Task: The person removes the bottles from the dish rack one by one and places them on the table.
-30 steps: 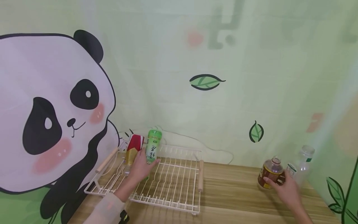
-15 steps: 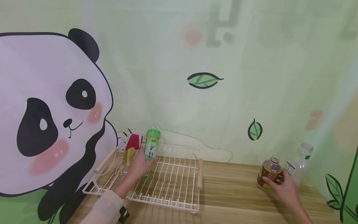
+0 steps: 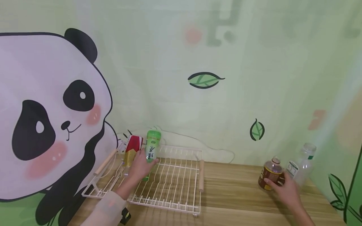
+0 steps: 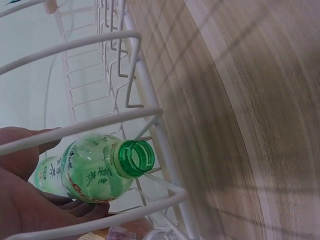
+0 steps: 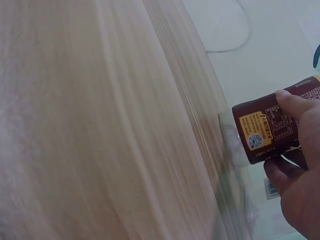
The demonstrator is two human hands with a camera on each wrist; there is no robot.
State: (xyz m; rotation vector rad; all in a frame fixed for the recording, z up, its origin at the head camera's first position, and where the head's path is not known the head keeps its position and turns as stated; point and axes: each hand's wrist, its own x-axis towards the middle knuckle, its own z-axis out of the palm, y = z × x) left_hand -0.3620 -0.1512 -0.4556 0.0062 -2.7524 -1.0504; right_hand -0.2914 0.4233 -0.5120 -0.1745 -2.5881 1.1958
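Note:
My left hand (image 3: 139,166) grips a green tea bottle (image 3: 153,141) standing upside down in the white wire rack (image 3: 169,206). Its open green neck (image 4: 136,158) points down among the rack's wires in the left wrist view. Just left of it stands a red-and-gold container (image 3: 134,146), partly behind my fingers. Over on the right, my right hand (image 3: 289,192) holds a brown-labelled bottle (image 3: 268,177) around its middle, open neck up, low over the table. The right wrist view shows my thumb across that label (image 5: 265,127); whether its base touches the table is unclear.
A clear bottle (image 3: 305,166) with a green-marked neck stands behind my right hand, close to the wall. The rack has wooden handles (image 3: 201,175) at its sides. A thin cord (image 3: 215,151) runs along the panda-printed backdrop.
The head view shifts slightly, so everything slides a little left. Both hands keep their hold, and the bottles stay almost where they were.

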